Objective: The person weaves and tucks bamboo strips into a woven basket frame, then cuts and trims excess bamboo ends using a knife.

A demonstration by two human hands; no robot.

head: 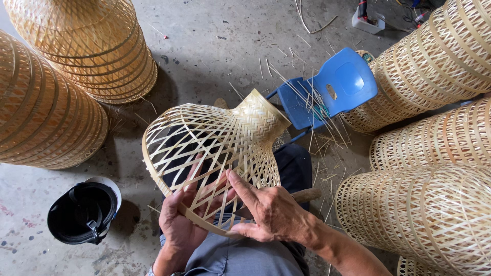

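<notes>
I see my left hand [180, 221] and right hand [271, 210] both closed on the near rim of the pale, bell-shaped woven bamboo shade [212, 148]; it looks light, springy and fragile, so I judge the stiff rim the safest hold.

woven bamboo shade [215, 148] | open lattice, tight-woven neck | on its side, on lap

Grey concrete floor [215, 46] beyond my fingers carries stacked woven baskets [97, 46], a blue chair [327, 92], loose bamboo strips [327, 138]; a black helmet [84, 212] lies left of them.
</notes>
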